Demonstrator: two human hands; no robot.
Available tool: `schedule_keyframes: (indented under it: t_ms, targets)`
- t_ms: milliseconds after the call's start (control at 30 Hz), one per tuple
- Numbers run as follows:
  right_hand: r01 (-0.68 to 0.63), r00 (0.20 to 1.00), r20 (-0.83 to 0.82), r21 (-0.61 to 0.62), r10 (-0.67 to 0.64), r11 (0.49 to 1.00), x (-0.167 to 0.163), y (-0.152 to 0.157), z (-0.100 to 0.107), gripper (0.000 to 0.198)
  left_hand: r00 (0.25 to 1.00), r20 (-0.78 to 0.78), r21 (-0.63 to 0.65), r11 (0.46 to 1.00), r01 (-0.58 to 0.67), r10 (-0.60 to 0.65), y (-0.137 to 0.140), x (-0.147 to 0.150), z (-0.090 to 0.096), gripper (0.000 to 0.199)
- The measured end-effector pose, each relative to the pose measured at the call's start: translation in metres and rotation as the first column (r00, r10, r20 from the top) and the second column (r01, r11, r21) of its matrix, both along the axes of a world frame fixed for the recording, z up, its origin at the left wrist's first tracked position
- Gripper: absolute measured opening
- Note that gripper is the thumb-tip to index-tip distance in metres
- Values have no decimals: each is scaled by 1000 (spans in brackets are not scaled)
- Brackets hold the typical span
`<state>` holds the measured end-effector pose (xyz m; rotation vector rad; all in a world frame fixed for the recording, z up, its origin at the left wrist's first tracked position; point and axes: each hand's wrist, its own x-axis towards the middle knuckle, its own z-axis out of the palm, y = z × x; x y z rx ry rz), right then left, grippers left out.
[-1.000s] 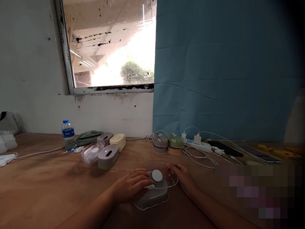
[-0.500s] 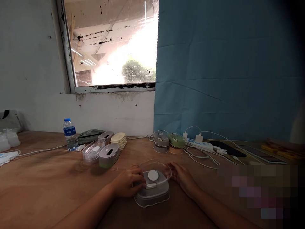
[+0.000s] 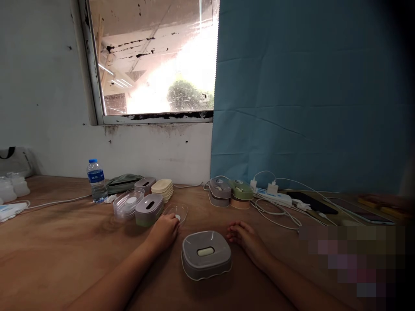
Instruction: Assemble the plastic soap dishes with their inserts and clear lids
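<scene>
A grey oval box (image 3: 206,252) with an oval slot and a cream piece (image 3: 205,251) in it sits on the table in front of me. My left hand (image 3: 164,231), fingers closed, grips a clear plastic lid (image 3: 182,211) with a white disc at its edge; the hand hides part of the lid. Just right of the grey box, my right hand (image 3: 247,242) is open with its fingers half curled, and it holds nothing. Beyond my left hand stand a mauve slotted box (image 3: 149,209) with a green base and some clear lids (image 3: 125,206).
Cream trays (image 3: 161,188) are stacked near the wall beside a water bottle (image 3: 96,181) and a green pouch (image 3: 122,184). Grey boxes (image 3: 220,190) and a green-topped box (image 3: 241,191) stand at the back. Cables, a power strip (image 3: 274,196) and phones (image 3: 313,203) lie to the right.
My left hand has carried the clear lid off the grey box, left and away from me, and the box's top now shows. My right hand has left the lid's edge and stays right of the box.
</scene>
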<state>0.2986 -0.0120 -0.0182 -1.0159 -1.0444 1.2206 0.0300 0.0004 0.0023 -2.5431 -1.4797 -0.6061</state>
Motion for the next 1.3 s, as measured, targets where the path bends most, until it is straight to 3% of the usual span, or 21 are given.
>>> schedule_keyframes:
  t_ms: [500, 833, 933, 1033, 1100, 1133, 1233, 1300]
  targets:
    - [-38, 997, 74, 9, 37, 999, 0, 1, -1, 10, 999, 18, -19, 999, -50, 51, 13, -12, -4, 29]
    - [-137, 963, 246, 111, 107, 984, -3, -5, 2, 12, 995, 64, -20, 997, -70, 71, 7, -8, -2, 25]
    - [-286, 901, 387, 194, 195, 939, -2, -15, 9, 17, 992, 107, 33, 997, -65, 61, 0, -2, 3, 25]
    - [-511, 701, 669, 232, 245, 827, -3, -25, 14, 38, 981, 179, 47, 997, 66, -73, -13, 3, 13, 27]
    - [-578, 565, 789, 169, 242, 798, -5, -30, 14, 61, 936, 205, -14, 956, 294, -285, -22, 6, 20, 28]
    - [-582, 529, 814, 139, 242, 802, -5, -31, 13, 71, 891, 207, -59, 904, 424, -404, -26, 7, 23, 30]
    - [-556, 546, 804, 138, 235, 820, -6, -30, 8, 85, 733, 199, -164, 716, 679, -650, -32, 9, 24, 42]
    - [-537, 596, 770, 173, 227, 826, -6, -28, 7, 90, 688, 202, -170, 667, 726, -697, -31, 10, 21, 50]
